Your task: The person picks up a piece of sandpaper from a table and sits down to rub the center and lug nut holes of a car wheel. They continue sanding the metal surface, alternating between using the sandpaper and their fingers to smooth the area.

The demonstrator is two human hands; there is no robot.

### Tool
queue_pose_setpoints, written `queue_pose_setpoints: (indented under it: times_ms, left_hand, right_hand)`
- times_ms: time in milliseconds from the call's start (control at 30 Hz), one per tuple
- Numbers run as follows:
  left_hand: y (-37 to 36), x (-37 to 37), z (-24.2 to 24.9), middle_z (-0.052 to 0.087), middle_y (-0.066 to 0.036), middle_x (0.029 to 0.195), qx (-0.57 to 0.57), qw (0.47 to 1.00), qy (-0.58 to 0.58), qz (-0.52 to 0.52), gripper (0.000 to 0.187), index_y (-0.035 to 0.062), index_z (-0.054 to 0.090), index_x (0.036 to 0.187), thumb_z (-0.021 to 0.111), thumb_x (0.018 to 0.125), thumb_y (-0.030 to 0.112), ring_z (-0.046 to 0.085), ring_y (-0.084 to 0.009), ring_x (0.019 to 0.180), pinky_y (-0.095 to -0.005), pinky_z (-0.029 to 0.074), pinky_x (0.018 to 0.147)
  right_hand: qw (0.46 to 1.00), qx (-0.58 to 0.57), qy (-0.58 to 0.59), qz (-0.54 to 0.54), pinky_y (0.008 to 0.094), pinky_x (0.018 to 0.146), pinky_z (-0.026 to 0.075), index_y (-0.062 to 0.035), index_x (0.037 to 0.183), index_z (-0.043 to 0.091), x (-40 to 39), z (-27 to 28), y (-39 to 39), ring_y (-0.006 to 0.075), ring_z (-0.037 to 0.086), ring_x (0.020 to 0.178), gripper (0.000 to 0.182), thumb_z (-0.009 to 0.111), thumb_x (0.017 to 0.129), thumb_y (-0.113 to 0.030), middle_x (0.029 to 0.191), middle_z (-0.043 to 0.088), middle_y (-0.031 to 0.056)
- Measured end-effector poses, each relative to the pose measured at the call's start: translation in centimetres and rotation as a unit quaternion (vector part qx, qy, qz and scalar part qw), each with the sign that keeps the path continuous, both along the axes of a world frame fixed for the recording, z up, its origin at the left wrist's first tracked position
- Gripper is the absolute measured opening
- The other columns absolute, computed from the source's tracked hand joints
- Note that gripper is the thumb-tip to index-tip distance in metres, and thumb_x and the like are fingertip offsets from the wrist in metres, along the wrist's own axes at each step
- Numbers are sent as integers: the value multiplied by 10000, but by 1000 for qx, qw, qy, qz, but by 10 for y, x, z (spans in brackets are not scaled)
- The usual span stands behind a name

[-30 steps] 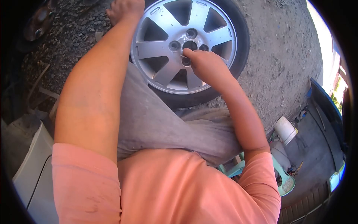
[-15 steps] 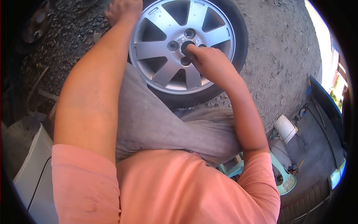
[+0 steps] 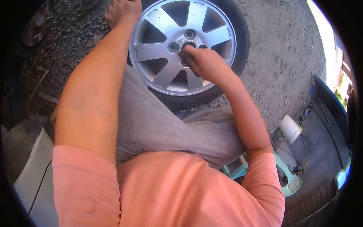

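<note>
A silver alloy wheel (image 3: pixel 159 53) with a black tyre (image 3: pixel 241 34) lies before my legs. My right hand (image 3: pixel 208 63) is closed round a dark, flat piece (image 3: pixel 192 64), perhaps a cloth or pad, and holds it against the wheel's centre. The piece partly covers the hub and one of the bolt holes; its exact kind does not show. My left hand (image 3: pixel 124 13) has curled fingers and lies on the tyre's far left side. The top edge of the view cuts off some of its fingertips.
Gravel (image 3: pixel 81 30) covers the ground at left, packed dirt (image 3: pixel 280 56) at right. A white bucket (image 3: pixel 290 128) and a light green plastic chair (image 3: pixel 290 181) stand at lower right. A white panel (image 3: pixel 34 162) is at lower left, near a rusty round part (image 3: pixel 38 24).
My right hand has shifted slightly left and down across the hub, and more of the dark piece shows. My left hand stays on the tyre; the view has shifted a little.
</note>
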State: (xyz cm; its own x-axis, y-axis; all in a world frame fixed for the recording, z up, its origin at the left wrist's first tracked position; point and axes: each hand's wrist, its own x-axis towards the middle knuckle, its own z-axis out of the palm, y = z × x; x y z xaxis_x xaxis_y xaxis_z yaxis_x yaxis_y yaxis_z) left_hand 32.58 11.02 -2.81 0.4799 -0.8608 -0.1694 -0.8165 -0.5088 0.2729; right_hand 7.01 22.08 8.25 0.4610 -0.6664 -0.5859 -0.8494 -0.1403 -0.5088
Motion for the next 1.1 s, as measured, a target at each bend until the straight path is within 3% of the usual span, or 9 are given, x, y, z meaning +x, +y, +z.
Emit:
queue_pose_setpoints:
  times_ms: [200,333,467,633,733,867,900,1033,1100]
  left_hand:
    - [0,2,1,622,-185,1424,-5,1000,7,-7,648,101,592,1431,384,1061,591,547,-364,1352,-507,394,1143]
    - [1,1,3,617,-186,1434,8,1000,5,-6,651,100,590,1434,382,1061,592,546,-364,1355,-505,392,1146]
    - [3,-1,1,608,-186,1449,0,1000,-1,-1,662,99,575,1457,379,1062,592,535,-362,1372,-498,383,1159]
    - [4,0,0,606,-187,1452,3,1000,-2,-1,674,92,564,1472,372,1064,594,528,-358,1383,-497,375,1166]
    - [7,-1,-1,606,-194,1451,0,1000,6,-6,673,90,566,1468,372,1065,592,534,-361,1375,-498,378,1162]
    - [1,-1,10,612,-203,1437,32,999,5,-9,669,86,573,1457,374,1064,590,546,-369,1356,-500,383,1154]
    - [3,0,8,617,-203,1429,22,1000,6,-9,668,86,577,1452,374,1064,590,550,-370,1352,-502,385,1152]
    - [2,-2,7,628,-202,1411,12,1000,9,-11,664,85,588,1440,376,1063,590,560,-372,1338,-509,391,1147]
    - [1,-1,7,628,-200,1412,15,1000,5,-8,664,86,590,1437,376,1062,590,563,-372,1336,-509,392,1147]
  right_hand:
    - [1000,4,-10,-5,522,804,545,-149,1266,639,-6,-9,-1,421,706,917,301,582,971,-122,960,741,204]
    - [994,56,-34,-86,514,821,548,-117,1258,640,-2,21,-15,429,705,930,297,600,964,-129,980,744,216]
    - [998,19,-16,-61,515,814,545,-105,1255,640,-15,-6,-6,428,706,929,292,601,968,-136,975,743,223]
    - [994,44,-44,-85,461,774,547,-82,1307,629,-4,26,-15,410,714,850,327,648,986,-143,881,729,216]
    - [1000,6,-6,-23,476,802,543,-83,1309,628,-4,-10,2,430,705,888,331,651,983,-139,907,734,216]
    - [997,-3,-48,-62,527,806,537,-135,1284,620,-6,2,-3,427,699,924,308,613,976,-148,919,732,219]
    - [992,81,-30,-96,531,815,535,-142,1300,620,-2,16,-15,430,698,929,331,628,969,-151,931,733,221]
    - [999,9,-21,-31,451,820,542,-56,1265,624,-5,-14,0,422,713,924,306,666,977,-148,973,741,228]
    - [997,12,-41,-60,489,831,538,-90,1325,622,-10,-15,-3,433,702,941,369,655,965,-164,965,740,232]
